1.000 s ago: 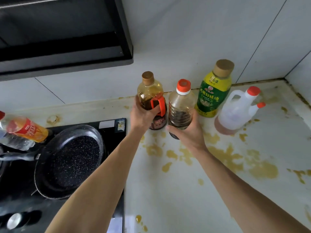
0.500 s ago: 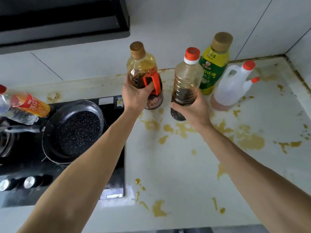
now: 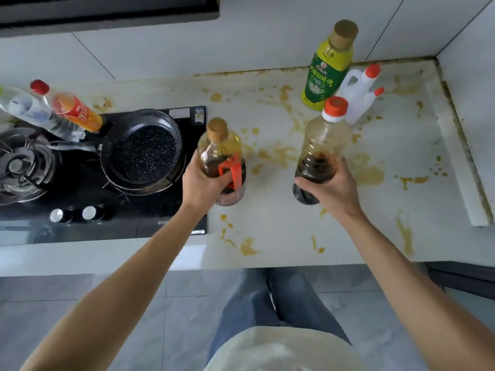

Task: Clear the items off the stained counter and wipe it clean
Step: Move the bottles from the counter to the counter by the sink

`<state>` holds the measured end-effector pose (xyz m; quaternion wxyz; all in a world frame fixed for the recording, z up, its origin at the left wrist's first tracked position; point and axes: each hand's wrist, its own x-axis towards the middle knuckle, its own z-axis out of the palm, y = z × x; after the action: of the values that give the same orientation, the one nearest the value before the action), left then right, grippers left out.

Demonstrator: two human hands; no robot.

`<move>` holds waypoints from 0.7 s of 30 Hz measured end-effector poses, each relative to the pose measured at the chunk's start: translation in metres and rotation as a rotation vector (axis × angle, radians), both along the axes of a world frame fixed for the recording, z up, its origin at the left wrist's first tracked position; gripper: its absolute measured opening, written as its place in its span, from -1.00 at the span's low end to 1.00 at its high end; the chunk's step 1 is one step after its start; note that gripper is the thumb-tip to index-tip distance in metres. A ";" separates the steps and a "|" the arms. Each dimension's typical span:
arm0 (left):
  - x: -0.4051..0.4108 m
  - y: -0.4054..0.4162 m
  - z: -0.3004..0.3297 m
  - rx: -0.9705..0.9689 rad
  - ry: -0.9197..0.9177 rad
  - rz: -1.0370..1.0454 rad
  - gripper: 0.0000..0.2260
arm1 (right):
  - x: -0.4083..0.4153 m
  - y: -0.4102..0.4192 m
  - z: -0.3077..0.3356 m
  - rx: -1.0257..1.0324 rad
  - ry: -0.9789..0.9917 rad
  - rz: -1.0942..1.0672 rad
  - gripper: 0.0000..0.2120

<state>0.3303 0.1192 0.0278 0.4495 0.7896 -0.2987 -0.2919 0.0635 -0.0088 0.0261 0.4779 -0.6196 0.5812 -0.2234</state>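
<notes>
My left hand [image 3: 203, 183] grips a brown-capped bottle [image 3: 221, 145] with a red handle and dark liquid, held above the counter beside the stove. My right hand [image 3: 332, 188] holds an orange-capped bottle [image 3: 322, 145] with dark liquid in its lower part, also lifted. The white counter [image 3: 281, 218] is covered in yellow-brown stains. At the back, near the wall, stand a green-labelled bottle [image 3: 326, 73] and a white jug [image 3: 359, 95] with red caps.
A black stove [image 3: 134, 218] on the left carries a black pan [image 3: 143, 153]. Two bottles [image 3: 53, 111] lean at the far left by a steel burner [image 3: 21, 167]. A raised ledge [image 3: 460, 156] bounds the counter's right side. Grey floor lies below the counter's front edge.
Both hands have lifted their bottles and pulled them away from the back wall toward me, and farther apart. The camera has tilted down, so the floor and my legs now show.
</notes>
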 end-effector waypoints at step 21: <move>-0.072 0.212 -0.020 0.166 0.121 0.464 -0.50 | -0.077 0.081 -0.008 0.147 0.326 0.490 -0.29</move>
<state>0.2585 0.3313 0.0078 0.4553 0.8523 -0.0573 -0.2510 -0.0136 0.0725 0.0181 0.4615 -0.7328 0.4981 0.0433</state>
